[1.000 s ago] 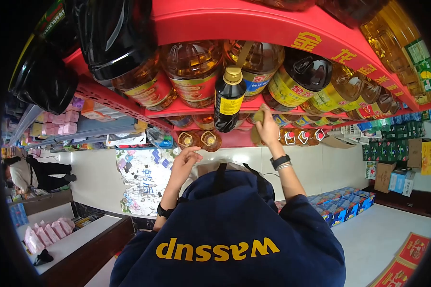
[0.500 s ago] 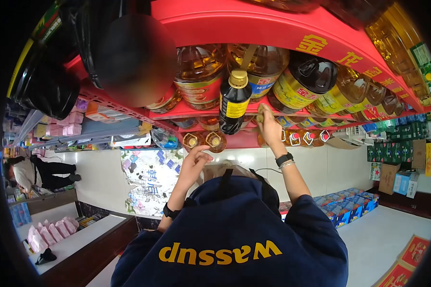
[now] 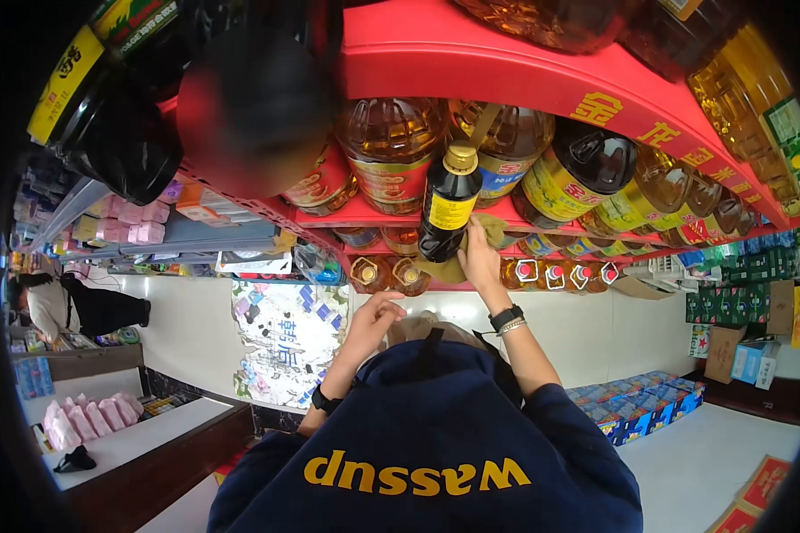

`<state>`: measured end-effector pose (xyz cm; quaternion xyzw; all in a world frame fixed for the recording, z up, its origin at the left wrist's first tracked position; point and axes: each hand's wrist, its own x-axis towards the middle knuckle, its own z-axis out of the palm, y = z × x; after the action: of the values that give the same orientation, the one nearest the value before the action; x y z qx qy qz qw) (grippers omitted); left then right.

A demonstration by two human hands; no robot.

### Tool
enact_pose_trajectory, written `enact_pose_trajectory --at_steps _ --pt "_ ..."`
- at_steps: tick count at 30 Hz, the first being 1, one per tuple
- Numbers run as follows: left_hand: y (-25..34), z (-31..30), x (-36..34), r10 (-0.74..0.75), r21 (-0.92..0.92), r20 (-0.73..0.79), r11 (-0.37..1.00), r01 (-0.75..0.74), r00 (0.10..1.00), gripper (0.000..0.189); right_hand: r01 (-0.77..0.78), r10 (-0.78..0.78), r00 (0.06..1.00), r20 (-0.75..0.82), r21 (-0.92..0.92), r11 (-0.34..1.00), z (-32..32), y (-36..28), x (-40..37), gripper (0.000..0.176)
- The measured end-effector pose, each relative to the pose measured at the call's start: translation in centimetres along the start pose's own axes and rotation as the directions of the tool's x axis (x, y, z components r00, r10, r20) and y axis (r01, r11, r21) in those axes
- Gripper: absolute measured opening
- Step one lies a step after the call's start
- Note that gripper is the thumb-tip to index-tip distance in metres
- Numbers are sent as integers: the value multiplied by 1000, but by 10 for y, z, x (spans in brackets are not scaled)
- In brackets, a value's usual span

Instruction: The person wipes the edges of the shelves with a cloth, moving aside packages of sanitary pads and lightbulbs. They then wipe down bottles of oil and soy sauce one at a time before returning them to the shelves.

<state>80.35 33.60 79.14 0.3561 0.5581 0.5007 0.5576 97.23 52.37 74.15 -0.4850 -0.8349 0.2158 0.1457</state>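
Observation:
In my right hand point(image 3: 482, 265) is an olive-green cloth point(image 3: 440, 269), spread below and beside a dark bottle point(image 3: 451, 200). This bottle has a gold cap and a yellow label and stands out in front of the red shelf point(image 3: 471, 286). Whether the cloth touches it is hard to tell. My left hand point(image 3: 373, 322) hangs with loosely bent fingers and nothing in it, just below two gold-capped oil bottles point(image 3: 409, 275). Behind the dark bottle are large oil jugs point(image 3: 391, 160) with red, blue and yellow labels.
An upper red shelf edge point(image 3: 524, 75) with yellow lettering curves overhead. Red-capped bottles point(image 3: 553, 274) line the lower shelf. A blurred dark round object point(image 3: 258, 107) fills the upper left. Blue packs point(image 3: 640, 404) lie on the floor. Another person point(image 3: 89, 302) is at far left.
My right hand has moved left and down, bringing the cloth to the dark bottle's base. My left hand has dropped slightly, and its fingers have curled more. The view has shifted a little.

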Motion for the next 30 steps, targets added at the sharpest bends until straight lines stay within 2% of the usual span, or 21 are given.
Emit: enact_pose_trajectory --at_steps 1,4,5,6,8,9,12,13,15,16,17,19,20,21,22,24,25,27,28,29,30 --pt "-1 0 2 8 8 -6 1000 -8 1000 28 9 -9 1000 0 -3 1000 -2 4 -2 57" --pt "10 4 7 33 44 3 998 -34 999 27 46 -28 996 -89 205 978 -6 18 -8 47" --pt "11 5 9 39 45 -7 998 -39 999 27 38 15 986 -164 317 948 -8 21 -14 44" --pt "13 5 10 48 48 0 998 -48 999 27 -39 118 973 -198 363 931 0 31 -20 41" --pt "17 4 12 61 53 -6 997 -61 998 26 -89 246 943 -224 543 835 -5 39 -35 38" --pt "18 4 11 63 60 -3 996 -63 998 27 -8 211 925 -316 539 842 2 55 -42 38" --pt "19 8 10 46 51 -17 998 -45 999 30 -134 295 955 -27 849 512 -45 24 -66 35" --pt "26 12 10 48 61 -28 997 -46 998 31 -136 289 957 -22 846 515 -59 11 -71 35" --pt "30 19 13 47 71 -42 997 -43 998 33 -187 243 958 152 974 129 -78 -24 -79 33" --pt "29 24 16 96 65 -62 994 -93 993 34 -191 244 957 156 973 128 -83 -36 -81 33" --pt "28 29 16 143 60 -79 989 -138 987 35 -238 183 957 225 970 53 -85 -47 -82 33" --pt "24 33 19 113 31 -48 993 -112 992 37 -337 79 936 342 938 -78 -81 -62 -80 34" --pt "23 34 20 87 0 -19 996 -87 996 38 -334 82 937 341 939 -82 -77 -67 -77 34" --pt "25 35 22 79 -75 -6 994 -79 997 30 -344 36 936 350 933 -107 -72 -71 -74 34" --pt "25 33 23 78 -73 -4 994 -78 997 30 -357 -11 934 358 925 -131 -68 -74 -71 34" --pt "23 26 23 92 -12 -64 996 -93 994 21 -351 -5 936 353 929 -117 -64 -80 -71 36" --pt "27 25 23 100 -21 -101 995 -102 990 14 -337 23 940 340 938 -85 -63 -82 -71 35" --pt "33 20 24 134 -56 -153 988 -144 979 14 -324 53 944 326 945 -50 -61 -80 -71 34" --pt "38 18 23 164 -91 -207 978 -186 964 13 -289 41 957 287 956 46 -56 -75 -72 35" --pt "46 17 21 143 -162 -194 971 -176 970 15 -247 24 969 247 959 141 -52 -69 -71 38" --pt "52 18 19 147 -162 -198 970 -180 969 15 -246 19 969 246 959 143 -47 -63 -71 38"
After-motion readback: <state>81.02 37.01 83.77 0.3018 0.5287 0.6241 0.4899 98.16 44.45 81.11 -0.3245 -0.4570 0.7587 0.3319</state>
